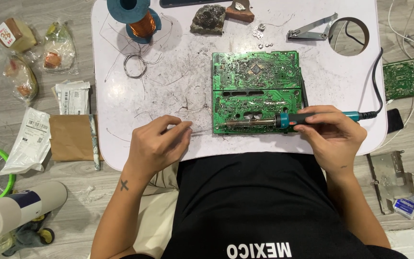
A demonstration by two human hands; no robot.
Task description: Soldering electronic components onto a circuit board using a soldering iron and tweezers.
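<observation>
Green circuit board [256, 91]: lay flat, solder side up, on the white table [168, 76], near its front edge. Right hand [334, 134]: fingers were closed around the teal and black handle of a soldering iron [283, 121], held level, its metal barrel lying across the board's lower edge and pointing left. Left hand [156, 144]: rested on the table just left of the board, thumb and forefinger pinched on a thin solder wire [202, 132] that reached toward the board's lower left corner. Copper wire spool [137, 19]: stood at the table's far left. Nail clipper [312, 29]: lay at far right, beside a round hole [350, 36].
</observation>
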